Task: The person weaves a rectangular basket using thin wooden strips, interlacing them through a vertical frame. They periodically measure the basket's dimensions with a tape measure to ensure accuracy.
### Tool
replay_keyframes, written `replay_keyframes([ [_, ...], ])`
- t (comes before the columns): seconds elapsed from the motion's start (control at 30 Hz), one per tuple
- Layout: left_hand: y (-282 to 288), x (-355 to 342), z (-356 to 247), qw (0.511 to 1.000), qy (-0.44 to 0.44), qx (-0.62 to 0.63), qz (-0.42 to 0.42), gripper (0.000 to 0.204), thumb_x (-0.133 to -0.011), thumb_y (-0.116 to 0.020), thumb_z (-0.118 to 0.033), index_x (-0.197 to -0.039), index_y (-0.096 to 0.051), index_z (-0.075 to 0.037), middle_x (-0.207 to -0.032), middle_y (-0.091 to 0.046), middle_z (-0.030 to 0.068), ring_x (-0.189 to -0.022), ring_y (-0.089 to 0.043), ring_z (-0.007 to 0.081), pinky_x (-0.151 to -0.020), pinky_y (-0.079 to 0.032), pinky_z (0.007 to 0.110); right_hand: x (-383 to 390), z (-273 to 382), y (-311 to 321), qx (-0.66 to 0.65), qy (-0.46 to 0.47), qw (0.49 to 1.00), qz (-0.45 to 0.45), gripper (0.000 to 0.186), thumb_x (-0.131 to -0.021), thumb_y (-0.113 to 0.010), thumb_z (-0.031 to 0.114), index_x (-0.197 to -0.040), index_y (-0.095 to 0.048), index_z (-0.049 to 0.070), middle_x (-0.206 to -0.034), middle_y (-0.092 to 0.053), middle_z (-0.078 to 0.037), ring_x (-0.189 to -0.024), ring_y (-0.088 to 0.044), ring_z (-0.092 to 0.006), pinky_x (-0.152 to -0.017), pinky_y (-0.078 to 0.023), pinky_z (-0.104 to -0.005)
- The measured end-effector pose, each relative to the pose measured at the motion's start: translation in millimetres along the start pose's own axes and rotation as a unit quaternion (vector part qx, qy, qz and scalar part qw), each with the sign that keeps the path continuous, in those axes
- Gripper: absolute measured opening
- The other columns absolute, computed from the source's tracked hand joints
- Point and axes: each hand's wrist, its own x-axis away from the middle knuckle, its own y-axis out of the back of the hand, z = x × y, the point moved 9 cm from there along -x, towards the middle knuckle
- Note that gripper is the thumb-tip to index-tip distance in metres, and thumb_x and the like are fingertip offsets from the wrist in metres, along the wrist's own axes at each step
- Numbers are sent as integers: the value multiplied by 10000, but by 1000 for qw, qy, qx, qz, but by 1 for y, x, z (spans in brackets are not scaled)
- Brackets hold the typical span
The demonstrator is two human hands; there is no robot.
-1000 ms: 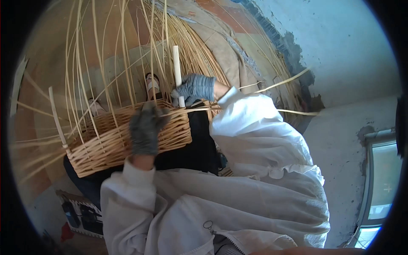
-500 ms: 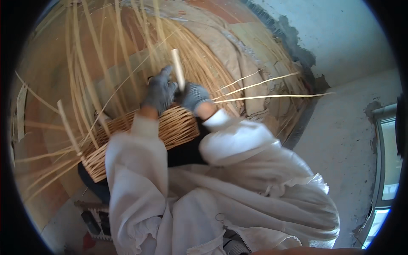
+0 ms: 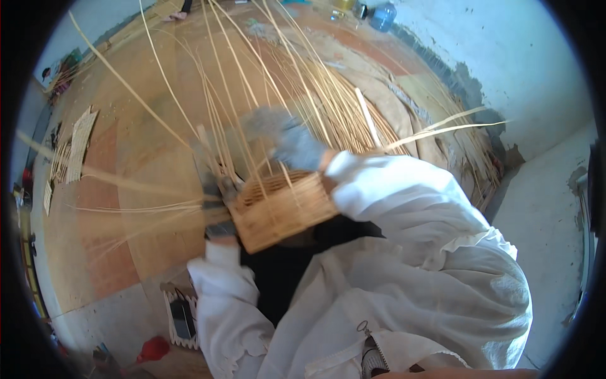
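Note:
A half-woven wicker basket (image 3: 284,211) rests on my lap, and its long pale upright stakes (image 3: 221,95) fan upward. My left hand (image 3: 218,205), in a grey glove, grips the basket's left end. My right hand (image 3: 287,139), also gloved and blurred by motion, is up among the stakes just above the rim. Whether its fingers close on any stake is unclear. A flat pale stick (image 3: 367,117) stands beyond the basket, to the right of that hand. White sleeves cover both my arms.
A heap of loose willow rods (image 3: 435,129) lies on sacking to the right, by the white wall (image 3: 524,69). Small woven mats (image 3: 76,145) lie on the tiled floor at the left. A blue bottle (image 3: 382,15) stands far off. A red object (image 3: 154,347) sits beside my knee.
The basket has turned and shifted right on my lap. My left hand dropped from the stakes to the basket's left end. My right hand let go of the flat stick and moved left among the stakes.

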Motion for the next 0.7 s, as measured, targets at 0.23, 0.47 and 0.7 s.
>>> replay_keyframes([
  [0.23,-16,11,23,992,-22,20,-124,223,-881,-505,-261,-946,-533,-49,-823,-592,93,-531,-540,140,-461,-477,217,-7,46,-45,103,2,974,200,438,-862,-444,358,-1205,-472,88,-1153,-544,-102,-1121,-450,-281,-1014,-253,-413],
  [0.47,-14,51,2,887,-9,-277,-371,192,-868,-512,-254,-856,-524,-62,-797,-556,73,-658,-543,170,-581,-463,268,-45,153,-12,-9,-32,964,263,199,-822,-507,302,-783,-605,133,-619,-582,-86,-620,-600,-291,-538,-476,-399],
  [0.7,-51,102,5,614,-163,-664,-394,291,-827,-516,-11,-1115,-496,22,-1103,-520,134,-999,-517,232,-904,-395,322,-49,140,-60,8,-80,951,298,295,-847,-452,346,-825,-607,96,-641,-592,-133,-598,-590,-305,-537,-470,-405],
])
